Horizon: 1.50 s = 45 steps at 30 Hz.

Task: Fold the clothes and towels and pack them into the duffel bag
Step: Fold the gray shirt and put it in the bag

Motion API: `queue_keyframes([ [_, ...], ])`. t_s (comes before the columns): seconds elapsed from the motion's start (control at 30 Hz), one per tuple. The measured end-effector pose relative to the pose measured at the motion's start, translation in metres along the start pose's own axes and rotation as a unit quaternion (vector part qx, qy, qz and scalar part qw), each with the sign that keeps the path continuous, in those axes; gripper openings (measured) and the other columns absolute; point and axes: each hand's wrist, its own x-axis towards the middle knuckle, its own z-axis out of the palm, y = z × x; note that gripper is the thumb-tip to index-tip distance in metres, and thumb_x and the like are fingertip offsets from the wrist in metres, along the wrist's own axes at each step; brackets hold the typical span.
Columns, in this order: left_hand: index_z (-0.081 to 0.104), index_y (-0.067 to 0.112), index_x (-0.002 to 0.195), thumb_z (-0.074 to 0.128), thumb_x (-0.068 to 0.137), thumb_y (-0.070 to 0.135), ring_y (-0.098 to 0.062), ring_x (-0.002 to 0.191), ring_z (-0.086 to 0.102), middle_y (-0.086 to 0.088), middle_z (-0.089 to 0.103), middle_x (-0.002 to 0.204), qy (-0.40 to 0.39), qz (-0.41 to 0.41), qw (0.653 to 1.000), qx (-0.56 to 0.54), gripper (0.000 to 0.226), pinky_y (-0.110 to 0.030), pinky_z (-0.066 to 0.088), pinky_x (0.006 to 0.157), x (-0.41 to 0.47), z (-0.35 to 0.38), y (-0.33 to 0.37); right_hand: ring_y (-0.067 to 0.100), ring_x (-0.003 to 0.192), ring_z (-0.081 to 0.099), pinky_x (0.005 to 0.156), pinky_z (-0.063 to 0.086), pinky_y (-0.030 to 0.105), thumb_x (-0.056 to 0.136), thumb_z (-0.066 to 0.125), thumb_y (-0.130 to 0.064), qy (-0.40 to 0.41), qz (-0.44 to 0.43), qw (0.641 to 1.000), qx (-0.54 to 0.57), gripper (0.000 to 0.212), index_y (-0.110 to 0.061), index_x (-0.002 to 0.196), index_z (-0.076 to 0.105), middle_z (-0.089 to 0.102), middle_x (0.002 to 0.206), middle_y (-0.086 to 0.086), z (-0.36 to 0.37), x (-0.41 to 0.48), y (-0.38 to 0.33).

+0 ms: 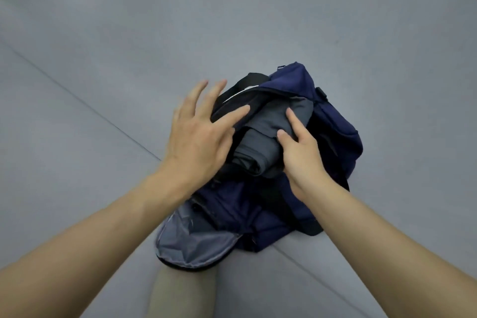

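folded grey garment [260, 142] in navy duffel bag [333, 121]

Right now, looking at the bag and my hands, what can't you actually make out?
All in the head view:
What lies under the grey folded garment in the duffel bag: the garment covers it.
The right hand's outer fingers: hidden behind the hand itself.
The black piece at the bag's far end: dark, partly behind the left hand; strap or clothing, unclear.
Clothes left unpacked: beyond the frame's edges, if any.
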Motion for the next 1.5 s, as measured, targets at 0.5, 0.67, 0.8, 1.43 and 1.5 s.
queue_keyframes([
  [0.5,0.041,0.014,0.150,0.036,0.081,0.001,-0.029,0.093,0.054,0.003,0.038,0.158,-0.026,0.063,0.998,-0.008,0.071,-0.044,0.053,0.081,-0.010,-0.011,-0.023,0.032,0.140,0.041,0.109,0.039,0.035,0.101,0.053,-0.034,-0.055,-0.113,0.914,-0.385,0.076,-0.042,0.158,0.004,0.011,0.167,0.007,0.063,0.043,0.044],
  [0.67,0.039,0.013,0.152,0.057,0.086,0.002,-0.030,0.099,0.054,-0.001,0.040,0.157,-0.057,0.020,0.998,-0.003,0.069,-0.046,0.053,0.086,-0.015,-0.004,-0.030,0.042,0.131,0.043,0.106,0.042,0.044,0.101,0.042,-0.052,-0.038,-0.094,0.869,-0.484,0.069,-0.044,0.157,0.004,0.015,0.165,0.011,0.068,0.049,0.046],
  [0.8,0.035,0.015,0.154,0.058,0.089,0.010,-0.033,0.105,0.056,-0.001,0.037,0.159,-0.071,0.001,0.997,0.004,0.069,-0.049,0.051,0.090,-0.017,-0.003,-0.035,0.041,0.131,0.038,0.106,0.036,0.046,0.097,0.035,-0.067,0.001,-0.100,0.797,-0.596,0.071,-0.044,0.157,0.004,0.013,0.164,0.018,0.055,0.031,0.037],
  [1.43,0.035,0.027,0.154,0.063,0.090,0.023,-0.036,0.138,0.038,-0.009,0.021,0.165,-0.092,-0.034,0.995,-0.021,0.070,-0.052,0.040,0.109,-0.031,-0.005,0.006,0.037,0.141,0.027,0.109,0.034,0.048,0.095,0.046,-0.064,-0.104,-0.121,0.750,-0.641,0.079,-0.041,0.158,0.004,0.003,0.167,0.012,0.016,0.015,0.011],
  [1.5,0.044,0.026,0.150,0.064,0.091,0.019,-0.039,0.149,0.022,-0.014,0.016,0.166,-0.073,-0.016,0.997,-0.018,0.063,-0.059,0.032,0.114,-0.034,-0.002,0.025,0.032,0.145,0.023,0.108,0.039,0.046,0.099,0.045,-0.057,-0.116,-0.167,0.750,-0.629,0.071,-0.038,0.159,0.011,0.001,0.168,0.008,-0.018,-0.014,0.001],
])
